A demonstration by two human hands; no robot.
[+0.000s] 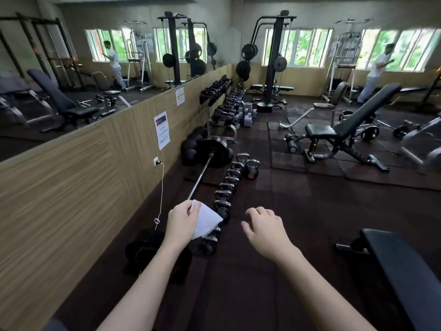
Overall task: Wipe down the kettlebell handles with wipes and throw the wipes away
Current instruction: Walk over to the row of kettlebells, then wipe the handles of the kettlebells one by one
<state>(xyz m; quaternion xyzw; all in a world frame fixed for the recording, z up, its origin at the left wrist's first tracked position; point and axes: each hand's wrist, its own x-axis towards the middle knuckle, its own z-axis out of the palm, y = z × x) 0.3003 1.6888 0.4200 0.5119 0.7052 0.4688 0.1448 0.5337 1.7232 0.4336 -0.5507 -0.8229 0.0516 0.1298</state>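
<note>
In a gym with dark rubber flooring, a person's left hand point(181, 220) pinches a white wipe point(205, 219) by its upper corner, the sheet hanging open to the right of the fingers. The right hand point(265, 229) hovers level with it, well apart to the right, palm down, fingers loosely spread and holding nothing.

Just beyond and beneath the wipe, a row of black kettlebells point(226, 187) with silvery handles runs away from the hands along the floor; the nearest ones are partly hidden behind the wipe. Beyond the far end of the row, one kettlebell with an orange mark point(251, 172) stands slightly to the right. Left of the row and beyond the left hand, a barbell point(200, 179) lies on the floor, its bar angled away toward a large black plate point(216, 152). Another dark plate point(143, 249) lies beneath the left forearm.

To the left of the left hand, a white cable point(161, 187) hangs from a wall socket point(156, 161) on the wood-patterned wall. To the right of the right hand sits the corner of a black padded bench point(401, 263). Farther off, past the right hand, stands an adjustable bench point(346, 130); racked dumbbells point(214, 90) line the wall in the distance.
</note>
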